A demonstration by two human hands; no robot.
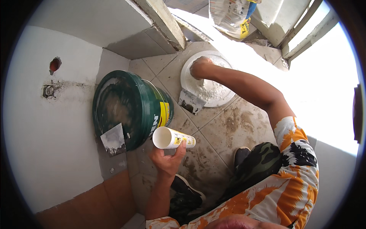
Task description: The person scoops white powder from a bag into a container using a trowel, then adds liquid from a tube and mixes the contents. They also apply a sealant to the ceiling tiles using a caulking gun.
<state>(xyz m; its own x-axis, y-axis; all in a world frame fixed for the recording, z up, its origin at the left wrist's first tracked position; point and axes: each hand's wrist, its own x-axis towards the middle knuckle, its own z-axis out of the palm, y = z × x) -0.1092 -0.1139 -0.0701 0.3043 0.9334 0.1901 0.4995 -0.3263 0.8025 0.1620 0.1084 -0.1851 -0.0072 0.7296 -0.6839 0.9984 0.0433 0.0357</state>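
My left hand (167, 158) grips a white cartridge tube (187, 139) with yellow markings, its open hollow end tipped to the left. My right arm stretches out to a round white lid-like tray (185, 78) on the floor. White powder or dry plaster (213, 89) lies in it. Curled fingers make a closed right hand (201, 68) over the tray's far left side; what they hold is hidden. A flat grey scraper blade (191, 102) rests against the tray's near left rim.
Left of the tray stands a dark green bucket (133, 110) with a lid. On its lid edge rests a square metal blade (113, 140). A partly cropped bag (230, 17) stands beyond the doorway frame (166, 24). Tiled floor (213, 141) carries brown smears.
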